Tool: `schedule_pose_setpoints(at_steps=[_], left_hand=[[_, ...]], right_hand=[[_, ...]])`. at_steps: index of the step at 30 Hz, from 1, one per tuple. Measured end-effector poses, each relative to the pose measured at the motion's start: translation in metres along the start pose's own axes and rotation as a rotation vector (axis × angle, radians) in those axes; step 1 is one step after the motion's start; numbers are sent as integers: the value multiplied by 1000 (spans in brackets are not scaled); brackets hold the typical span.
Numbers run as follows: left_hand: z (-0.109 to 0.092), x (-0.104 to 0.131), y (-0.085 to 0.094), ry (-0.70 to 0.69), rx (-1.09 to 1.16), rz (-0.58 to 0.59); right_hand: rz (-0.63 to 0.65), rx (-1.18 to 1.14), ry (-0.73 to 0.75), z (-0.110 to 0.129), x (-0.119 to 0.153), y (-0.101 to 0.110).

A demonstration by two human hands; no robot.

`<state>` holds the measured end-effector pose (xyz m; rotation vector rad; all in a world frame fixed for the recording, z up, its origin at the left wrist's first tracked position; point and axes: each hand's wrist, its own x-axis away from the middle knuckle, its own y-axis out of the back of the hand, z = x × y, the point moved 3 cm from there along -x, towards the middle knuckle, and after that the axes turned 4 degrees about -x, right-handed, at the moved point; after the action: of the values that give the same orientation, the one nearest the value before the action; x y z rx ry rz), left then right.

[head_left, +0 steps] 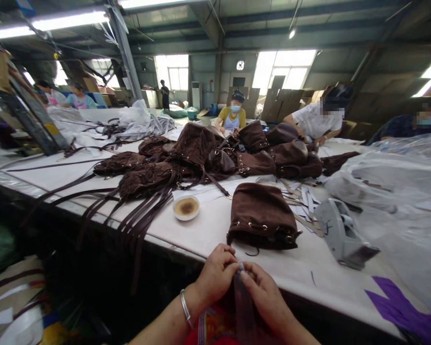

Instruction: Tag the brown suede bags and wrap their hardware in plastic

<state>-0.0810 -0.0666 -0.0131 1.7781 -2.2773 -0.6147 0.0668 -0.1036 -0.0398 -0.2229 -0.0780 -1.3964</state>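
My left hand [218, 272], with a silver bangle at the wrist, is closed in a pinch at the table's front edge. Facing it, my right hand [261, 287] pinches too, its thumb close to my left fingertips. Between them they grip the top of a dark strap [244, 309], which hangs down over my lap. A small pale or shiny bit shows at the fingertips, too small to name. Just beyond my hands a brown suede drawstring bag [264, 206] lies on its side, its eyeleted mouth toward me.
A heap of brown bags [196, 146] fills the mid table, straps [140, 225] trailing over the front edge. Nearer sit a bowl of yellowish stuff [186, 209], a grey tape dispenser [346, 235], purple material [404, 304] and clear plastic [391, 177]. Co-workers [233, 112] sit opposite.
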Motion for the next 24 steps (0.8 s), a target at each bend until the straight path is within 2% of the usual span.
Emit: schedule_pose_setpoints(at_steps=[5,9,13,17,21,24], left_hand=[[-1,-5,5,167,-52,-47],[-2,-14,19,246,-109,72],[3,-39,30,146,-183,258],[11,-66,32,1,-197,354],[16,-81,27,-93,-394,352],[18,-85,22,-82,-491,290]], right_hand=[[-32,52,-122,-12,2,6],[107,-115,-226,-25,12,1],[106,-366,-283,-19,20,-6],[97,-536,-382,-7,22,-11],[77,-614,-467,-8,22,-14],[16,-651,-496,-16,23,-15]])
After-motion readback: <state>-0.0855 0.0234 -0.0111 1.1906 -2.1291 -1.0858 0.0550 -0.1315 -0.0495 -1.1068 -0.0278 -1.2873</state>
